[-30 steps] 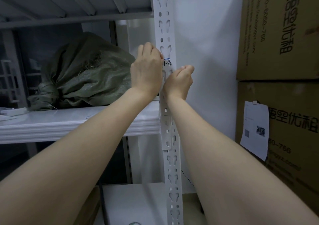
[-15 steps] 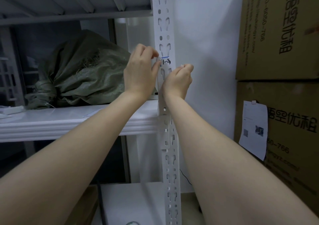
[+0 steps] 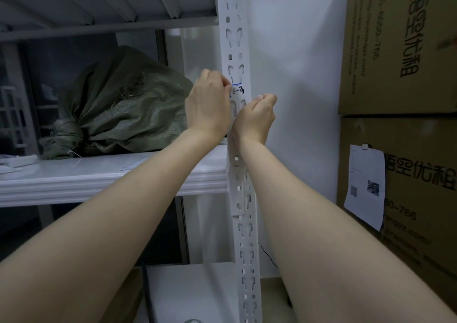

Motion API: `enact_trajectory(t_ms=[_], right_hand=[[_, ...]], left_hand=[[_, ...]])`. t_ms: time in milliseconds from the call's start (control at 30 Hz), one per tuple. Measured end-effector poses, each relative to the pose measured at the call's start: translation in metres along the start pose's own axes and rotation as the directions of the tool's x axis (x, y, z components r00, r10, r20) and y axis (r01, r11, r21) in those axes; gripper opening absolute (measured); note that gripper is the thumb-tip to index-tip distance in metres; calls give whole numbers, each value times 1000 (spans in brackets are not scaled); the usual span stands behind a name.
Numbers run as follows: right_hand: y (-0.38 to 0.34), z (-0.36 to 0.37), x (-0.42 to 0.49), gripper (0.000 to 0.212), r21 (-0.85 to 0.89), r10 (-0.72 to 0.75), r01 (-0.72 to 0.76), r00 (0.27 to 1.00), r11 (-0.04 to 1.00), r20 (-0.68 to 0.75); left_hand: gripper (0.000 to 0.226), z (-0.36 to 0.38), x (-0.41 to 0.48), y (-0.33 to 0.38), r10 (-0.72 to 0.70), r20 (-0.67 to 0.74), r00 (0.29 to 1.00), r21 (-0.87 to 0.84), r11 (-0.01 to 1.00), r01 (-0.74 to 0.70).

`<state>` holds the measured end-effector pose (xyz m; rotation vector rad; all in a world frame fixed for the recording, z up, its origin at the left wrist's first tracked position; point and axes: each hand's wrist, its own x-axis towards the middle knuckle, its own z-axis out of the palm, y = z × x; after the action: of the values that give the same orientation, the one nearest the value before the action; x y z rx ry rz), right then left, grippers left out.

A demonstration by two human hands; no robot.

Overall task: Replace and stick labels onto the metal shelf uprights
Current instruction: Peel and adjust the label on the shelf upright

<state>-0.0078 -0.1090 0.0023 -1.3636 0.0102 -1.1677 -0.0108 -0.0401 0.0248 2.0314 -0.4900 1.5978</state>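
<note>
We are working on the white slotted upright point(image 3: 233, 38) at the right end of the shelf unit. The label point(image 3: 238, 89) sits on its front face, on the plain band between two pairs of keyhole slots. It is a small white strip with a blue line along its top edge and "1-8" handwritten on it. Its long axis runs across the upright, at right angles to the upright's vertical run. Its left end reaches the upright's left edge, where a trace of blue suggests it wraps round the corner.

Our left hand point(image 3: 207, 107) is the nearer one. It comes in from the left, and its fingertips point(image 3: 226, 86) pinch the label's left end at that edge. Our right hand point(image 3: 256, 117) rests against the upright's right edge, just below the label and not touching it. Its fingers are curled into a fist, and nothing shows between them, though the palm is turned away from us.

We judge that the next move turns on that left end. It must either be peeled rightwards along the label's length or pressed flat round the corner, and the left hand is placed for either.

Behind the left hand a green woven sack point(image 3: 118, 105) lies on the shelf board point(image 3: 99, 174). Cardboard boxes point(image 3: 400, 45) stand stacked well to the right.
</note>
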Motion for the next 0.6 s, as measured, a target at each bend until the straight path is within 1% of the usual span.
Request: enact_trajectory(t_ms=[133,233,333,433,500,600], right_hand=[[0,-1,0,15,8,2,-2,1000,1000,3],[0,0,1,18,-1,-1,1,1000,1000,1],[2,1,2,14,-10,-9,9,1000,1000,3],[3,1,2,14,-10,-6,6,1000,1000,5],[2,1,1,16,-3,-9,9,1000,1000,-2],[3,1,1,15,3,-14,14,1000,1000,-6]], left_hand=[[15,-2,-5,3,-12,32,999,-9,1000,12],[14,-2,-10,0,18,55,998,-45,999,-16],[11,-2,-14,-7,54,11,998,-96,994,-53],[17,-1,-13,-10,47,-37,998,-124,991,-52],[19,-1,-11,-10,43,-39,998,-128,991,-48],[13,-1,-9,-8,66,-23,998,-117,991,-68]])
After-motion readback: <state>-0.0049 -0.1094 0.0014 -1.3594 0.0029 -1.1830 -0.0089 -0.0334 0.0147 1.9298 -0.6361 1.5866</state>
